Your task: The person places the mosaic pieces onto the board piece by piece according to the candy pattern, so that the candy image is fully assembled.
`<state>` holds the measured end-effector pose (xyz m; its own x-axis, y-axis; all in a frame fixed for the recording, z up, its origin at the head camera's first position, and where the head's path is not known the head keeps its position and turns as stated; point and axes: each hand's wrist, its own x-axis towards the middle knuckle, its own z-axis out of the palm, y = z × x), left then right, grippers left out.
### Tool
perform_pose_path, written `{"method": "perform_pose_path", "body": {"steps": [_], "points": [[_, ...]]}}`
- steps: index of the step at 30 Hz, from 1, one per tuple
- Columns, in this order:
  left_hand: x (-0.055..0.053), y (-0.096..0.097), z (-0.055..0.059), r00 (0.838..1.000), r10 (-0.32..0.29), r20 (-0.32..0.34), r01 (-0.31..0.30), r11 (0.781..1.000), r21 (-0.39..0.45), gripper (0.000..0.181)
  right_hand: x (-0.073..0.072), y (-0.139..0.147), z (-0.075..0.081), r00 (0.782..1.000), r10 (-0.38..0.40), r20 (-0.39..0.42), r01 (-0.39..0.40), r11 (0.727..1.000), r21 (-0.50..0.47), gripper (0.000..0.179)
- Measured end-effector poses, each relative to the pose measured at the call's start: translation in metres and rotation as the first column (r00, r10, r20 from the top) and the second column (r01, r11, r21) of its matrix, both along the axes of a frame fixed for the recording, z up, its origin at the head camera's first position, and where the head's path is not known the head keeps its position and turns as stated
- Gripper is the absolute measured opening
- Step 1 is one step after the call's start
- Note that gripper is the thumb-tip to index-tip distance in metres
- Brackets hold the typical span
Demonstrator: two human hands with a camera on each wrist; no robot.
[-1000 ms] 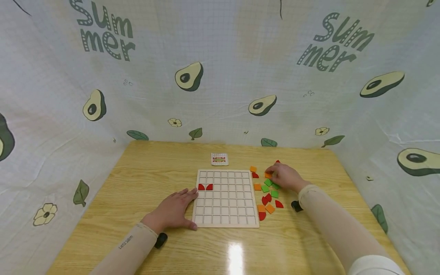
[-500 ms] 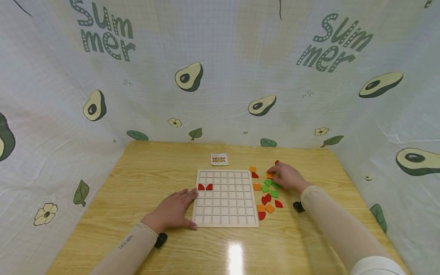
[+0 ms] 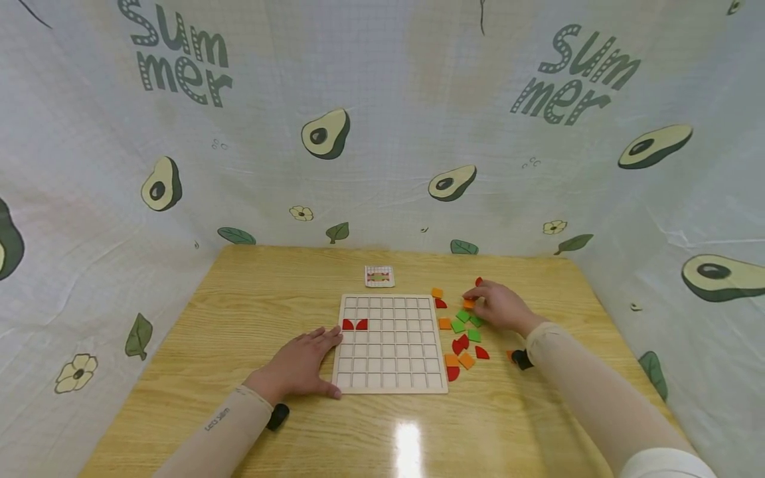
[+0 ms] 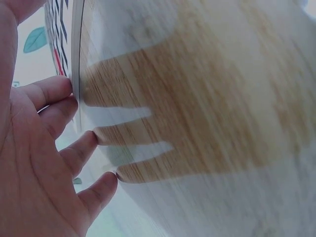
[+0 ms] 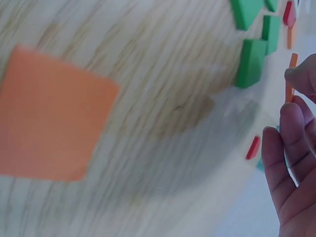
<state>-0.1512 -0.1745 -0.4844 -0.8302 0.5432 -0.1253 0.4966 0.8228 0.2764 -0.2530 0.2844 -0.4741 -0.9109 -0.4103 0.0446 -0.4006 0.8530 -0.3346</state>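
1. Nearest to the person, the left hand [image 3: 301, 366] lies spread along the left edge of the grid board [image 3: 390, 364], fingertips touching its rim and grasping nothing. What the palm does against the table is hidden from the head view.

2. Out to the right of the board, level with its nearer rows, a black wrist device [image 3: 523, 360] covers most of what seems to be a loose orange tile [image 5: 54, 118]; in the right-wrist view that tile looms large, blurred and cut off at the frame's edge.

3. On the board, third row from its far edge, two red quarter pieces [image 3: 362, 324] sit in the two leftmost cells. Across from them, off the board's right edge, green tiles [image 3: 474, 335] lie bunched; the fingers overlap some, so I wouldn't trust a count.

4. Right of the board, about level with its farthest rows, the right hand [image 3: 501, 307] pinches an orange tile [image 3: 469, 303] between thumb and fingertips. From that grip the board's cells lie leftward and toward the person, the one relation I'd judge matters. The tile looks square, with no long axis, and shows edge-on at the wrist; the left hand is away across the board.

5. Farther still, a red piece [image 3: 479, 281] peeks out past the fingers. Beyond the board's far edge lies a card [image 3: 379, 276], its pattern too small to read properly.
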Motion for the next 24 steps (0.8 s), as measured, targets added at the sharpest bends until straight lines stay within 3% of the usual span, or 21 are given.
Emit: {"method": "perform_pose_path", "body": {"steps": [5, 12, 24], "points": [[0.000, 0.001, 0.002, 1.000, 0.000, 0.004, 0.000, 1.000, 0.001, 0.109, 0.002, -0.016, 0.007, 0.998, 0.054, -0.016, -0.054, 0.999, -0.006, 0.030], [0.000, 0.001, 0.003, 1.000, 0.001, 0.009, -0.001, 1.000, -0.004, 0.110, 0.003, -0.048, 0.012, 0.995, 0.098, 0.028, -0.097, 0.995, -0.028, 0.029], [-0.001, 0.001, -0.002, 1.000, 0.022, 0.004, -0.022, 1.000, -0.019, 0.111, 0.006, -0.132, 0.011, 0.963, 0.265, 0.053, -0.261, 0.962, -0.078, 0.030]]}}
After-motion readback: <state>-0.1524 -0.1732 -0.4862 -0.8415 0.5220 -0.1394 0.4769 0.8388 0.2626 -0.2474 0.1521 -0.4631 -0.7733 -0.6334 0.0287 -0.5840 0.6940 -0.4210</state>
